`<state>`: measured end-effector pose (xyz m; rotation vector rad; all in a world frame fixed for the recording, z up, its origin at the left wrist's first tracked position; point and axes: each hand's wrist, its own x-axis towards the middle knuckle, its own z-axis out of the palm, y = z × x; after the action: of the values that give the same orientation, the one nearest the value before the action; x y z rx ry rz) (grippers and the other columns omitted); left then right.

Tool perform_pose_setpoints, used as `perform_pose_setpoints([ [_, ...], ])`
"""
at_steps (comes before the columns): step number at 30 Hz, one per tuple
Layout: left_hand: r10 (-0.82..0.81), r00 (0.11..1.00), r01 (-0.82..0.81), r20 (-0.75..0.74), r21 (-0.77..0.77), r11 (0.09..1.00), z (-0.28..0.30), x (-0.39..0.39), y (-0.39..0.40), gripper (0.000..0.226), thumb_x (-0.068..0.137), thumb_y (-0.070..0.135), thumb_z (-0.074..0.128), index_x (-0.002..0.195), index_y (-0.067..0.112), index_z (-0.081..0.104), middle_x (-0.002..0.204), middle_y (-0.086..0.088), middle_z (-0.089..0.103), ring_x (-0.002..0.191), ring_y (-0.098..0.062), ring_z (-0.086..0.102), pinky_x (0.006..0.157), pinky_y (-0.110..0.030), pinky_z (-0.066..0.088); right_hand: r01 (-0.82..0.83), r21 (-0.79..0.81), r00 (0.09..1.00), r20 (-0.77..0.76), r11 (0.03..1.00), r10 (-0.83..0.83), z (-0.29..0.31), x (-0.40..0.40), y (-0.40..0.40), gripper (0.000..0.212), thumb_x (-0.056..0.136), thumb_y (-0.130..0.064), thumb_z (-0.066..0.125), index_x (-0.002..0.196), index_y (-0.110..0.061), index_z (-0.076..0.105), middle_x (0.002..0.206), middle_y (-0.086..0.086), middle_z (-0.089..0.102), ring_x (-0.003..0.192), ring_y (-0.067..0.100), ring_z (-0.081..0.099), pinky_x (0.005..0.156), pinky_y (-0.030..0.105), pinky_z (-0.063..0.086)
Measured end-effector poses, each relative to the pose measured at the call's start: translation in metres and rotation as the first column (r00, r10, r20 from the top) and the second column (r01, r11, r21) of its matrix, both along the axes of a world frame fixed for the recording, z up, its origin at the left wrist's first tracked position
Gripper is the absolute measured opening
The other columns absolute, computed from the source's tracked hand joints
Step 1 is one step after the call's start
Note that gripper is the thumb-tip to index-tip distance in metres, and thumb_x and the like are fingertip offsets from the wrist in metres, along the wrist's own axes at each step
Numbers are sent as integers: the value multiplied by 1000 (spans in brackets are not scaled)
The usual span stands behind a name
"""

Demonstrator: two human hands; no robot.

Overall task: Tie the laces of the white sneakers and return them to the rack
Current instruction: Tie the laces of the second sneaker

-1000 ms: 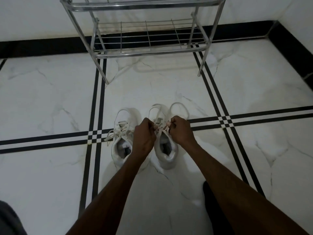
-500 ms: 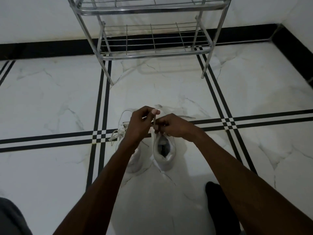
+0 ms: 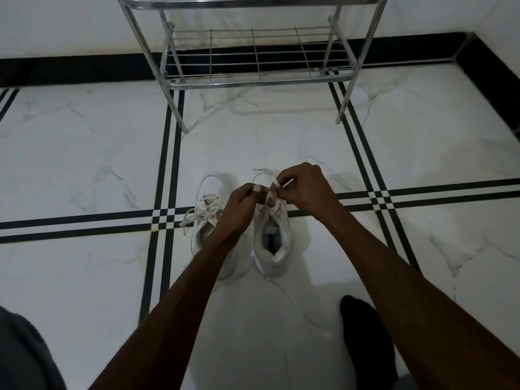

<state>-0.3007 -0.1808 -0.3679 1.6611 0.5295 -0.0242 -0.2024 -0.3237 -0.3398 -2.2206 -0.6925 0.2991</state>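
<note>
Two white sneakers stand side by side on the marble floor, toes pointing away from me. The right sneaker (image 3: 272, 243) has both my hands over its tongue. My left hand (image 3: 242, 203) pinches one lace end and my right hand (image 3: 305, 186) pinches the other, with a loop of lace (image 3: 263, 173) lifted above the toe. The left sneaker (image 3: 206, 212) is partly hidden by my left forearm; its laces (image 3: 188, 219) trail loose onto the floor at its left. The metal shoe rack (image 3: 253, 80) stands beyond the shoes against the wall.
The rack's two front legs (image 3: 180, 119) rest on the floor a short way past the shoes. My foot in a dark sock (image 3: 363, 333) is at lower right and a grey-clothed knee (image 3: 19, 358) at lower left. Black skirting runs along the walls.
My hands have lifted off the right sneaker's tongue and drawn apart, the right hand moving up and right, pulling the lace ends into a raised loop. The view has shifted slightly.
</note>
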Motion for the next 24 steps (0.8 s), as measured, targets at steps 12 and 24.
perform_pose_setpoints([
  [12,2,999,-38,44,838,544,-1,-7,51,22,94,32,66,103,14,73,125,-19,52,125,-44,40,99,-51,37,299,232,795,-598,926,-107,-9,1,-7,23,87,-27,74,93,-5,78,97,11,79,93,21,75,74,32,57],
  [24,191,981,-60,-30,891,450,-10,-34,44,35,91,32,65,123,19,63,145,-10,49,142,-40,32,112,-58,27,458,-264,819,-248,849,-518,-51,-13,-35,45,81,-48,75,74,-4,68,69,9,71,64,19,66,56,25,47],
])
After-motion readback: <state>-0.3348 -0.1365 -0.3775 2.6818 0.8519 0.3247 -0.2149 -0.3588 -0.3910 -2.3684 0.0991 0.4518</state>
